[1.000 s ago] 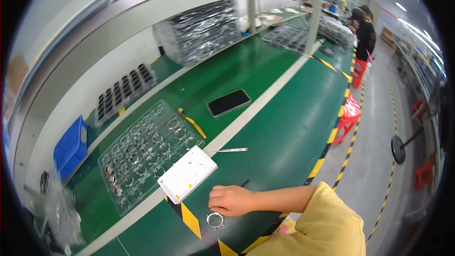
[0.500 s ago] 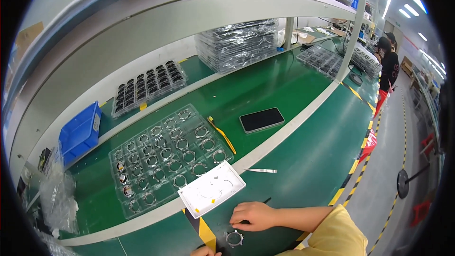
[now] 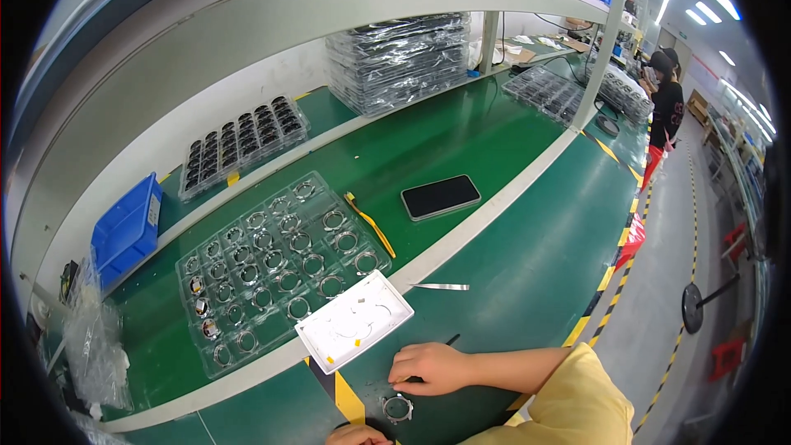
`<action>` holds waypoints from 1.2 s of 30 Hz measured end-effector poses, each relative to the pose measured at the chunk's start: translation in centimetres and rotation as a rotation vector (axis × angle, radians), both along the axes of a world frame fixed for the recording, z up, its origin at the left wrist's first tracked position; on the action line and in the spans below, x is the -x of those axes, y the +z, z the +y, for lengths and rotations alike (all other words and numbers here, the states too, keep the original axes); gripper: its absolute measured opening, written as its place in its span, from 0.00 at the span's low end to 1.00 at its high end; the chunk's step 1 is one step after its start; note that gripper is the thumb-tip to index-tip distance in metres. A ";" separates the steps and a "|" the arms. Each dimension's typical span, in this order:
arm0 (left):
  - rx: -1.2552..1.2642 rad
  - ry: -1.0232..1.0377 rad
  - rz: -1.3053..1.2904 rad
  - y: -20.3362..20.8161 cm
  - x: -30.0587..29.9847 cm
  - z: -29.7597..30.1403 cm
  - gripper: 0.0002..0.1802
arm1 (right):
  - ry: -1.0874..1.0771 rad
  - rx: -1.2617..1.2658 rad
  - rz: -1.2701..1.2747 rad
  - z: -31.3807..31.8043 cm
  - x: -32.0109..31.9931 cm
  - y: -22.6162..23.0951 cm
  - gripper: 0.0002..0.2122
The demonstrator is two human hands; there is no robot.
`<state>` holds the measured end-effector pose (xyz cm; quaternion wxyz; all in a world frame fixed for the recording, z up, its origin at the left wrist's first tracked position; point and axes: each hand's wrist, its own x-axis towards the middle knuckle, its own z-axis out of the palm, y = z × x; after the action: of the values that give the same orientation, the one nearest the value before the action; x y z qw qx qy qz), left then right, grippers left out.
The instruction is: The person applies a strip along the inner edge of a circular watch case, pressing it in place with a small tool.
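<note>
My right hand [image 3: 431, 368] rests on the green bench with its fingers curled round a thin dark tool [image 3: 452, 339], whose end sticks out behind the knuckles. Just below the fingertips lies a round metal watch case [image 3: 397, 408] with an open middle. At the lower edge my left hand [image 3: 359, 435] shows only in part. Its fingers look closed, and what they hold, if anything, is hidden. Beyond the right hand stands a shallow white tray [image 3: 353, 325] with small yellow bits and thin curved pieces in it.
A clear blister tray [image 3: 272, 313] holds several watch cases. Around it are a yellow toothbrush [image 3: 372, 227], a black-screened phone [image 3: 441, 197], tweezers [image 3: 441, 287] and a blue bin [image 3: 128, 231]. Stacked wrapped trays [image 3: 400, 66] stand behind; a shelf post [image 3: 606, 58] rises at right.
The whole view has shifted, so the bench things sit slightly further left and higher. A little more of my left hand shows. My right hand keeps its curled grip beside the watch case.
</note>
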<state>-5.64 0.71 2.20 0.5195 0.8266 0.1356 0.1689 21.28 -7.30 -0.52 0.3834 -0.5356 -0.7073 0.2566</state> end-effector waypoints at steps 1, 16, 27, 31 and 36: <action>-0.005 -0.008 -0.021 -0.1 0.0 0.0 0.07 | -0.002 0.001 0.001 0.0 0.0 0.0 0.05; -0.068 0.105 -0.057 -0.3 -0.3 -0.3 0.06 | 0.002 0.010 0.006 -0.1 0.0 0.2 0.07; -0.026 0.102 -0.026 -0.4 -0.2 -0.3 0.06 | 0.031 0.031 -0.002 0.0 -0.5 -0.1 0.06; -0.008 0.104 -0.023 -0.3 -0.3 -0.4 0.06 | 0.022 0.037 0.007 0.0 -0.4 -0.1 0.05; -0.012 0.088 -0.004 0.1 -0.3 -0.3 0.06 | 0.004 0.000 0.057 -0.2 -0.1 -0.1 0.05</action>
<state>-5.33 0.43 2.27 0.5067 0.8226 0.1701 0.1940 21.40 -7.51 -0.63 0.4029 -0.5266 -0.6970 0.2728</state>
